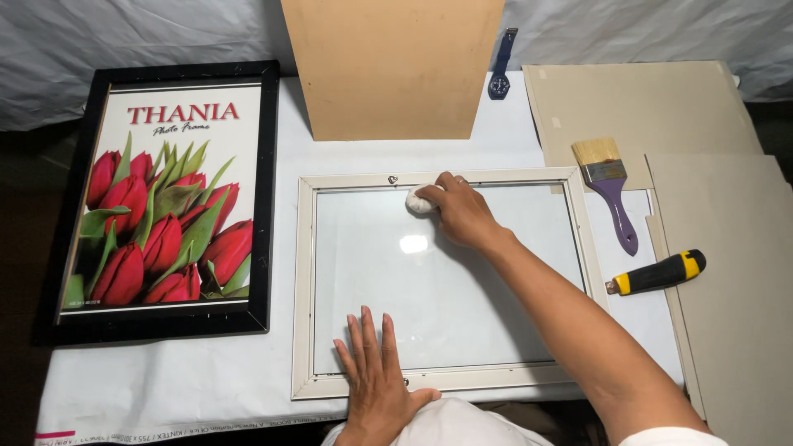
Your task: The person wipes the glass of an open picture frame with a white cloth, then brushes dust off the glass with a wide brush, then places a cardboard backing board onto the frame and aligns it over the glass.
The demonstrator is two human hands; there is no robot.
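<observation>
Right now the right hand (462, 213) is closed around a small white wad of cloth (420, 201), pressed to the glass pane (462, 289) at the far edge of the cream picture frame (304, 272), just near the little hanger tab. Left hand (376, 376) lies open and flat, fingers spread, on the near rail of the frame and the near edge of the glass, holding nothing, pinning the frame down. Frame lies flat on the white-covered tabletop (206, 380), centre of the scene.

Step in hand, as I judge it: wiping the glass, with the wad at the far strip of the pane. Next move would call for even strokes across the pane, light pressure, left hand bracing so the frame doesn't slide.

Around it: black-framed tulip picture (161, 198) to the left, well apart from the cream frame. Brown backing board (392, 66) stands far centre, tilted up against the backdrop. Dark blue wristwatch (500, 78) just right of the board. Grey cardboard sheets (652, 107) far right and right. Purple-handled paintbrush (607, 186) on them, beside the frame's right rail. Yellow-and-black-handled tool (657, 272) nearer, right; its tip is too small to tell.
</observation>
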